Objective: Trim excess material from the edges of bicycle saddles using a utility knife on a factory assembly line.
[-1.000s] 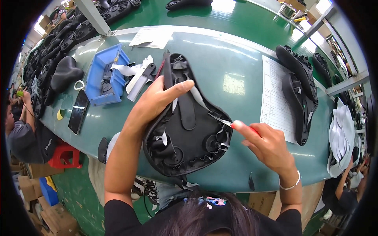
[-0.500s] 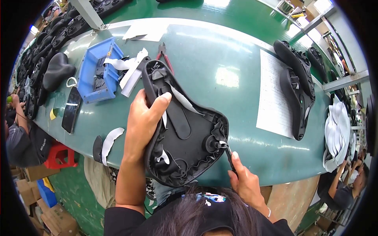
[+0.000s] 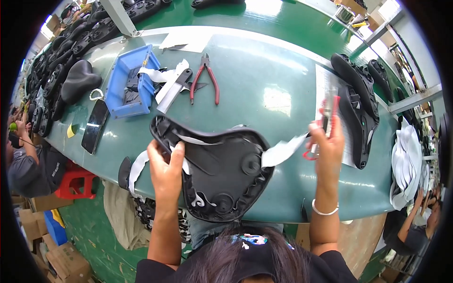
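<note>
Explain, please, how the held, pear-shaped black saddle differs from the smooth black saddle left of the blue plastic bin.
The pear-shaped black saddle shows its hollow, gathered underside; the smooth black saddle shows its rounded top. The left hand grips the held saddle's narrow end; no hand touches the smooth saddle. A white strip shows at the held saddle's wide end; none shows on the smooth saddle. Both are black.

Underfoot, green floor [image 3: 94, 226], scuffed. Across middle, teal table [image 3: 245, 106], pale along far edge, with square patch of glare [image 3: 277, 100]. Beyond, glossy green surface [image 3: 288, 23]. At table's far left, 1 grey post [image 3: 118, 16]; at right, pale metal frame [image 3: 415, 100]. Down left, 1 red stool [image 3: 71, 184], then brown cartons [image 3: 70, 262]. Bright panes [image 3: 390, 8], upper left and upper right.
</note>
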The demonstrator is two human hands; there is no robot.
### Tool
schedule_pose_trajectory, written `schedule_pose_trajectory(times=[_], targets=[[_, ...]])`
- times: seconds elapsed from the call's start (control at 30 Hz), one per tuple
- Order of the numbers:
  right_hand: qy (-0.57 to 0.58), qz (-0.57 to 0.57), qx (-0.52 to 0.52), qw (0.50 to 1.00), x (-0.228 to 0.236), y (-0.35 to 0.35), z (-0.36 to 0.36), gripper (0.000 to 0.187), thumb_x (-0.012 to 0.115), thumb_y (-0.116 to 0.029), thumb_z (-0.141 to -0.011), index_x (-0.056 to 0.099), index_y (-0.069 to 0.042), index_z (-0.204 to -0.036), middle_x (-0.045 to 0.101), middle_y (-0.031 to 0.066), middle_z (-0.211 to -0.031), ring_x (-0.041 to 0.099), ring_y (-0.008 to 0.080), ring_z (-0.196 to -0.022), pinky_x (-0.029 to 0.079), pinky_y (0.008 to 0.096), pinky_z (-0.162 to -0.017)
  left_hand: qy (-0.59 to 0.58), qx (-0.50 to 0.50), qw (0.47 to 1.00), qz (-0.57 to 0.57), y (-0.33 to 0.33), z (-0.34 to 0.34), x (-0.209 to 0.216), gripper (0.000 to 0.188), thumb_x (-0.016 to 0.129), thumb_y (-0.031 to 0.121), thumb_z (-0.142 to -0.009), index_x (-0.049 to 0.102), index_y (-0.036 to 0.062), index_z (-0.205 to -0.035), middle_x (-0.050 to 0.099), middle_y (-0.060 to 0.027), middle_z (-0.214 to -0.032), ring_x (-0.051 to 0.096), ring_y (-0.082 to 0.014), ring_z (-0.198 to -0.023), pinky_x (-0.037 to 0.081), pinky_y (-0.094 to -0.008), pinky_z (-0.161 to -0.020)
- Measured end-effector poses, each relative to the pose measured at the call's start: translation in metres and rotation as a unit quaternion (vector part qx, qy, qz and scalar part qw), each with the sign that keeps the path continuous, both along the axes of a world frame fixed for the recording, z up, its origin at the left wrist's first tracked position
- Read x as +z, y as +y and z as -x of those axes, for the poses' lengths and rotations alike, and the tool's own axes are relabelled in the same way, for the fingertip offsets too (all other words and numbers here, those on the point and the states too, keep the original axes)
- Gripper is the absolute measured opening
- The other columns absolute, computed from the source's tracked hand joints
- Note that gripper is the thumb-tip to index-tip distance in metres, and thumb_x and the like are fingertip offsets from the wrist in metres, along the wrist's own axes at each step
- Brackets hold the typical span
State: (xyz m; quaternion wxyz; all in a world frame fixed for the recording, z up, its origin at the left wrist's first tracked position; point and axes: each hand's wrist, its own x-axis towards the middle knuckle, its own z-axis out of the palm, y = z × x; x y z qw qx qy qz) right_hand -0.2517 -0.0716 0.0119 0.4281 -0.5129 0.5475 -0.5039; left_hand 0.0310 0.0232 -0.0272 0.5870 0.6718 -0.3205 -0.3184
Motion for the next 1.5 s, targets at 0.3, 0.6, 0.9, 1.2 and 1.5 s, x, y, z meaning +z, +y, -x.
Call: schedule_pose_trajectory(times=[0.3, 0.6, 0.9, 1.2, 1.5], targets=[[-0.043, -0.033, 0.291, 0.955, 0.049, 0.045, -0.052, 0.055, 0.068, -0.005, -0.08, 0.044, 0.0, -0.129, 0.061, 0.0075, -0.091, 0.062, 0.0144, -0.072, 0.051, 0.0244, -0.063, -0.471, -0.409, 0.779, 0.059, -0.053, 0.052, 0.062, 0.034, 0.073, 0.021, -0.064, 0.06, 0.0059, -0.092, 0.059, -0.0081, -0.088, 0.055, -0.0279, -0.089, 0.037, -0.0389, -0.076], [0.521, 0.158, 0.359, 0.758, 0.027, 0.038, 0.004, 0.061, 0.068, -0.013, -0.082, 0.044, -0.017, -0.138, 0.056, 0.0043, -0.074, 0.052, 0.0206, -0.055, 0.042, 0.0351, -0.046, -0.343, -0.474, 0.807, 0.077, -0.068, 0.039, 0.044, 0.028, 0.063, 0.017, -0.084, 0.051, 0.0036, -0.063, 0.045, -0.0076, -0.058, 0.041, -0.0229, -0.063, 0.03, -0.0344, -0.068], [0.479, -0.013, 0.247, 0.842, 0.02, 0.12, -0.011, 0.067, 0.066, -0.009, -0.081, 0.037, -0.008, -0.142, 0.062, 0.0143, -0.079, 0.057, 0.0325, -0.057, 0.045, 0.0398, -0.05, 0.533, -0.28, 0.737, 0.306, -0.069, 0.006, 0.045, 0.029, 0.052, 0.023, -0.096, 0.057, 0.0048, -0.073, 0.061, -0.0029, -0.079, 0.057, -0.0157, -0.064, 0.039, -0.0249, -0.055], [0.596, 0.137, 0.189, 0.768, 0.024, 0.036, -0.026, 0.053, 0.061, -0.016, -0.085, 0.047, -0.016, -0.137, 0.058, 0.0103, -0.067, 0.053, 0.03, -0.049, 0.039, 0.0391, -0.046, -0.546, -0.233, 0.775, 0.217, -0.115, 0.032, 0.041, 0.016, 0.072, 0.011, -0.07, 0.058, 0.003, -0.068, 0.052, -0.006, -0.071, 0.047, -0.0248, -0.071, 0.04, -0.0341, -0.065], [0.625, 0.15, 0.276, 0.715, 0.05, 0.009, 0.009, 0.047, 0.062, -0.02, -0.085, 0.053, -0.027, -0.131, 0.055, 0.0067, -0.06, 0.053, 0.0253, -0.05, 0.04, 0.036, -0.05, 0.289, -0.171, 0.94, 0.059, -0.077, 0.015, 0.037, 0.055, 0.033, 0.042, -0.101, 0.068, 0.0004, -0.104, 0.063, -0.0113, -0.118, 0.043, -0.0198, -0.126, 0.022, -0.0331, -0.109]])
